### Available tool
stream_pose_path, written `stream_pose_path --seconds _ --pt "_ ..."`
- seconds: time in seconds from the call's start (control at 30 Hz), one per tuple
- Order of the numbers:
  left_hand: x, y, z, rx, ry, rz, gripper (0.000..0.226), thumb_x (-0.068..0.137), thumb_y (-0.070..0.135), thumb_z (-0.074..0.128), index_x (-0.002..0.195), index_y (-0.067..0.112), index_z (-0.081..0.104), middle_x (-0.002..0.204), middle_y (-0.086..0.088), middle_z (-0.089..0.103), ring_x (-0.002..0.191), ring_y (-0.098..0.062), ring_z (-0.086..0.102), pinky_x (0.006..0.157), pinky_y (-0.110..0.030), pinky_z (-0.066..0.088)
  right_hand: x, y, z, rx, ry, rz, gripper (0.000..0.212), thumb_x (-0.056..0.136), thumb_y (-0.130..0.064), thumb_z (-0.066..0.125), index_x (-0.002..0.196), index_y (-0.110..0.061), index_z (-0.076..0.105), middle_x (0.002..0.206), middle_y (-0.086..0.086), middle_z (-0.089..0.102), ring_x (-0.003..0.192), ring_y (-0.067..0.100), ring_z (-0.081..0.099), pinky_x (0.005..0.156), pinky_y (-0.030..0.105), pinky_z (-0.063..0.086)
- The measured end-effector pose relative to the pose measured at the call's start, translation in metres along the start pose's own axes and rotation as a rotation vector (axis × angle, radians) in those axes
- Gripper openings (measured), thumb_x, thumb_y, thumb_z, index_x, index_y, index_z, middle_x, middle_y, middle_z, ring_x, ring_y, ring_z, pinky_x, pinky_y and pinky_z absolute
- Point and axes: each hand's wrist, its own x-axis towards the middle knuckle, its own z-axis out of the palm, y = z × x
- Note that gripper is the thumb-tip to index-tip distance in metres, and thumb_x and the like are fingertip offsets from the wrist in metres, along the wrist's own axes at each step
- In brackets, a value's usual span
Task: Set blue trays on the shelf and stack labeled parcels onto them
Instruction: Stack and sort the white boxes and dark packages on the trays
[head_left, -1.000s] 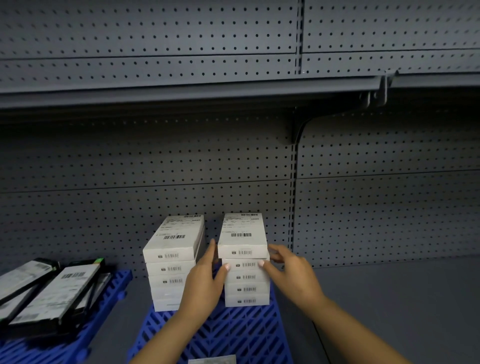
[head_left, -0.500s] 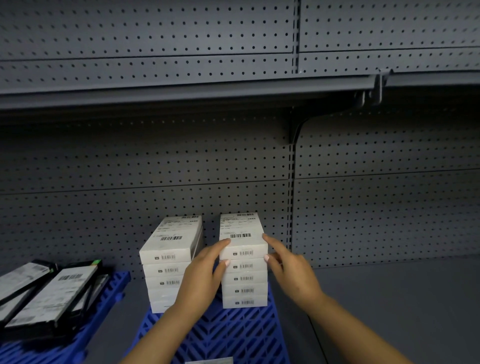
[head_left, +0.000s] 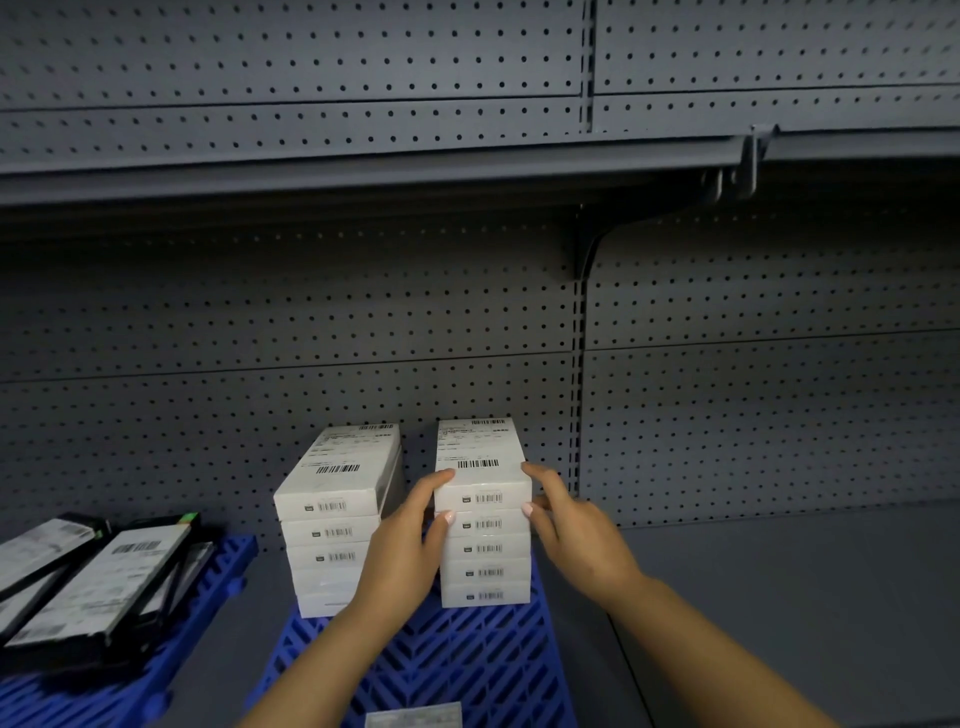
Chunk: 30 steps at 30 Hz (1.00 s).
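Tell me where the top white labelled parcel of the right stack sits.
Head view, centre: the top white labelled parcel caps the right stack on the blue slatted tray, between left hand and right hand.

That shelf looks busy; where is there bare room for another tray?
The grey shelf lies bare right of the middle blue tray, out to the frame's edge. Only a narrow strip separates it from the left blue tray.
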Motion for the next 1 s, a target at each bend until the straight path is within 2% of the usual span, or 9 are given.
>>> stream_pose_path --seconds 0.13,0.27,0.37,0.43,0.5,0.57,0.67,0.8,1.0 --pt "-0.001 0.000 0.002 0.030 0.009 0.002 0.043 0.097 0.028 0.050 0.133 0.048 0.036 0.106 0.016 0.062 0.092 0.001 0.058 0.076 -0.033 0.053 0.000 0.003 0.004 -0.050 0.014 -0.015 0.048 0.101 -0.038 0.032 0.145 -0.028 0.016 0.104 0.001 0.068 0.074 0.018 0.063 0.062 0.041 0.052" --pt "0.000 0.001 0.001 0.050 -0.010 0.020 0.046 0.097 0.030 0.049 0.136 0.046 0.033 0.115 0.012 0.061 0.098 -0.003 0.057 0.077 -0.029 0.052 0.000 0.000 0.001 -0.023 0.004 -0.030 0.048 0.102 -0.036 0.033 0.146 -0.026 0.016 0.120 -0.004 0.063 0.079 0.017 0.062 0.061 0.036 0.051" --pt "0.001 0.001 0.000 0.058 -0.035 0.030 0.051 0.096 0.029 0.050 0.139 0.047 0.028 0.129 0.009 0.056 0.110 -0.006 0.054 0.085 -0.027 0.050 0.000 0.001 0.001 0.006 -0.008 -0.009 0.051 0.101 -0.038 0.035 0.145 -0.033 0.010 0.121 -0.003 0.063 0.083 0.017 0.064 0.065 0.040 0.054" --pt "-0.002 0.002 0.000 0.013 -0.063 0.036 0.067 0.095 0.029 0.054 0.145 0.049 0.013 0.143 0.021 0.038 0.121 0.002 0.043 0.097 -0.025 0.044 -0.004 0.001 0.003 0.035 -0.031 0.023 0.062 0.099 -0.041 0.039 0.147 -0.038 -0.001 0.126 -0.002 0.061 0.091 0.017 0.065 0.069 0.035 0.054" --pt "-0.009 -0.001 0.004 -0.023 -0.102 -0.025 0.088 0.092 0.033 0.058 0.145 0.048 -0.011 0.140 0.031 0.026 0.116 0.009 0.040 0.096 -0.020 0.040 -0.012 0.001 0.007 0.072 -0.057 0.068 0.075 0.098 -0.043 0.042 0.149 -0.035 -0.012 0.136 -0.002 0.054 0.104 0.017 0.062 0.077 0.028 0.051" --pt "-0.016 -0.013 0.012 -0.020 -0.145 -0.145 0.098 0.090 0.037 0.061 0.144 0.040 -0.021 0.141 0.022 0.031 0.118 0.000 0.045 0.096 -0.023 0.042 -0.020 0.006 0.016 0.070 -0.091 0.107 0.076 0.097 -0.043 0.044 0.150 -0.029 -0.008 0.136 0.001 0.053 0.109 0.018 0.059 0.086 0.032 0.051" --pt "-0.028 -0.035 0.023 0.064 -0.269 -0.274 0.097 0.089 0.040 0.061 0.150 0.025 -0.013 0.150 0.004 0.036 0.129 -0.016 0.045 0.103 -0.034 0.042 -0.028 0.019 0.036 0.011 -0.176 0.158 0.065 0.098 -0.039 0.045 0.151 -0.020 0.012 0.135 0.003 0.055 0.113 0.021 0.057 0.091 0.037 0.050" --pt "-0.039 -0.048 0.028 0.214 -0.353 -0.230 0.086 0.093 0.036 0.057 0.151 0.020 -0.004 0.145 0.002 0.044 0.127 -0.018 0.046 0.102 -0.031 0.041 -0.039 0.029 0.059 -0.008 -0.244 0.150 0.045 0.097 -0.036 0.046 0.141 -0.026 0.040 0.126 0.000 0.061 0.106 0.019 0.060 0.088 0.034 0.051" --pt "-0.039 -0.053 0.030 0.307 -0.280 -0.125 0.072 0.094 0.028 0.057 0.151 0.020 0.013 0.137 0.003 0.053 0.121 -0.018 0.052 0.095 -0.027 0.043 -0.039 0.035 0.069 -0.130 -0.178 0.108 0.039 0.101 -0.034 0.038 0.139 -0.032 0.042 0.115 0.002 0.066 0.094 0.020 0.063 0.075 0.030 0.050"
